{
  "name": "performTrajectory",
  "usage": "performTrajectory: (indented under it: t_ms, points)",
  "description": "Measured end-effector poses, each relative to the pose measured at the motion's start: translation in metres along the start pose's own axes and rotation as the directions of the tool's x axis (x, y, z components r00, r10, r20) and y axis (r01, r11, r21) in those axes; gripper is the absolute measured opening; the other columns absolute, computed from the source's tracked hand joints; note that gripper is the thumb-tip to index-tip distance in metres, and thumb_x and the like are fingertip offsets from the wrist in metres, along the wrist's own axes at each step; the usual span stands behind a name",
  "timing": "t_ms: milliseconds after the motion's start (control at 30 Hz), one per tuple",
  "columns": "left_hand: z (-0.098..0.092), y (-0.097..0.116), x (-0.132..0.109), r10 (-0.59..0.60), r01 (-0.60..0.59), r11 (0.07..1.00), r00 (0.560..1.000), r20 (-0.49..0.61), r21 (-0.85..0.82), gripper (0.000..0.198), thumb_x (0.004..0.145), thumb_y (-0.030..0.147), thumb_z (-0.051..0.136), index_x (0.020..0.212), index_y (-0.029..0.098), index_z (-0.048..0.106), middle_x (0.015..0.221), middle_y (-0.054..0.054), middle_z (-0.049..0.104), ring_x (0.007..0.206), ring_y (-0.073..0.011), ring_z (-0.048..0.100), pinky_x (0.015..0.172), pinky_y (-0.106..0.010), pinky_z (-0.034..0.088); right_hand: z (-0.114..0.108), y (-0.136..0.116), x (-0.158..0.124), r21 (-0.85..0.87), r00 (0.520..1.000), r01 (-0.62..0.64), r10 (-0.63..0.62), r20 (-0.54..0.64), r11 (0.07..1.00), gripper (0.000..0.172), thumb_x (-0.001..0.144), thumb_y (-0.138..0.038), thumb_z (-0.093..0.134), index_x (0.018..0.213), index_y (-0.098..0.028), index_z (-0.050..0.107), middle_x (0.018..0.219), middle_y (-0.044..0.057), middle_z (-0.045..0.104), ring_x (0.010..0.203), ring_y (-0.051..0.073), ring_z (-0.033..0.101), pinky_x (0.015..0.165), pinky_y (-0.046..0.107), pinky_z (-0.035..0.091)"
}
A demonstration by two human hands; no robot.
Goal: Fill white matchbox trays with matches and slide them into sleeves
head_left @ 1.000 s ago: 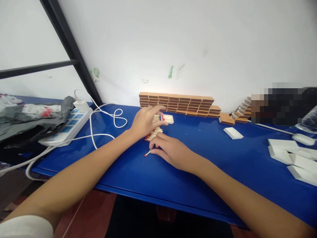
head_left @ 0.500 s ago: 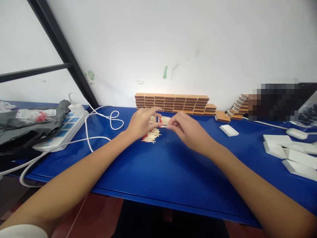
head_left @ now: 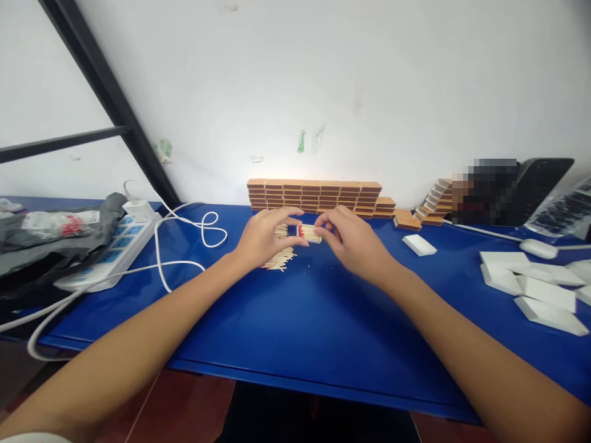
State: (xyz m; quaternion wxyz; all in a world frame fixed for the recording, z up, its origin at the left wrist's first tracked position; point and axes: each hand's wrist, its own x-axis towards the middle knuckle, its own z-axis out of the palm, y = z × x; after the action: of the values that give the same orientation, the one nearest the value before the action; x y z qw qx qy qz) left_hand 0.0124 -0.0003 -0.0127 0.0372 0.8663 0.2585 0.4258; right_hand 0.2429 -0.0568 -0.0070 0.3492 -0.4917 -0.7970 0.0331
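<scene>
A small white matchbox tray (head_left: 314, 240) filled with matches lies between my hands, the red match heads at its left end. My left hand (head_left: 264, 237) curves around that left end, thumb and forefinger apart, the thumb by the front edge. My right hand (head_left: 353, 237) has its thumb and fingertips pinched at the tray's right end; the exact contact is partly hidden by the fingers. Beneath and behind my left hand lies a pile of loose matches (head_left: 279, 261), partly covered by it.
Stacked matchboxes (head_left: 314, 195) form a row along the wall. White empty-looking trays (head_left: 549, 292) lie at right, and a single white tray (head_left: 419, 245) sits nearer. A power strip (head_left: 115, 246), white cables (head_left: 159, 252) and a grey plastic bag (head_left: 60, 246) occupy the left.
My fingertips have drawn apart, and the matches in the tray show more openly between them. The camera view has shifted slightly.
</scene>
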Motion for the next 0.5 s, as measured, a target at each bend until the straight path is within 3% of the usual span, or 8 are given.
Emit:
performTrajectory:
  t_ms: [200,300,367,433,500]
  points:
    - [0.001,0.003,-0.001,-0.007,0.009,1.0,0.998,0.069,-0.018,0.052,0.078,0.043,0.094,0.121,0.024,0.071,0.108,-0.002,0.081,0.103,-0.024,0.076,0.096,-0.038,0.055,-0.008,0.0,0.004,-0.024,0.999,0.047,-0.047,0.001,0.999,0.017,0.104,-0.027,0.052,0.103,-0.021,0.068,0.1,0.008,0.062,0.082,0.021,0.059,0.075,0.035,0.044]
    - [0.002,0.007,-0.002,0.052,-0.047,0.998,0.986,0.157,-0.034,0.03,0.085,0.044,0.088,0.103,0.023,0.077,0.101,-0.003,0.08,0.095,-0.0229,0.073,0.088,-0.037,0.055,-0.026,0.016,0.011,-0.09,0.99,-0.069,0.058,-0.126,0.994,0.016,0.099,-0.028,0.056,0.097,-0.02,0.069,0.093,0.008,0.067,0.08,0.022,0.06,0.075,0.035,0.045]
    - [0.004,0.01,-0.004,0.071,-0.06,0.997,0.971,0.229,-0.054,0.028,0.087,0.045,0.087,0.1,0.022,0.079,0.1,-0.005,0.079,0.096,-0.0233,0.071,0.087,-0.036,0.055,-0.043,0.035,0.013,-0.138,0.948,-0.253,0.217,-0.233,0.958,0.015,0.096,-0.03,0.059,0.093,-0.021,0.07,0.086,0.007,0.07,0.077,0.023,0.062,0.074,0.035,0.046]
    - [0.006,0.012,-0.006,0.065,-0.048,0.997,0.953,0.295,-0.063,0.027,0.088,0.046,0.085,0.099,0.021,0.08,0.099,-0.007,0.078,0.098,-0.0243,0.07,0.083,-0.036,0.055,-0.061,0.059,0.014,-0.18,0.863,-0.451,0.375,-0.339,0.874,0.016,0.095,-0.032,0.061,0.091,-0.021,0.072,0.082,0.008,0.071,0.077,0.025,0.064,0.075,0.037,0.047]
    - [0.007,0.014,-0.007,0.062,-0.041,0.997,0.944,0.324,-0.072,0.027,0.089,0.046,0.085,0.097,0.021,0.08,0.097,-0.007,0.077,0.098,-0.0245,0.07,0.082,-0.035,0.055,-0.076,0.083,0.012,-0.217,0.792,-0.567,0.454,-0.409,0.795,0.015,0.093,-0.032,0.063,0.092,-0.02,0.073,0.086,0.01,0.074,0.084,0.028,0.067,0.081,0.04,0.049]
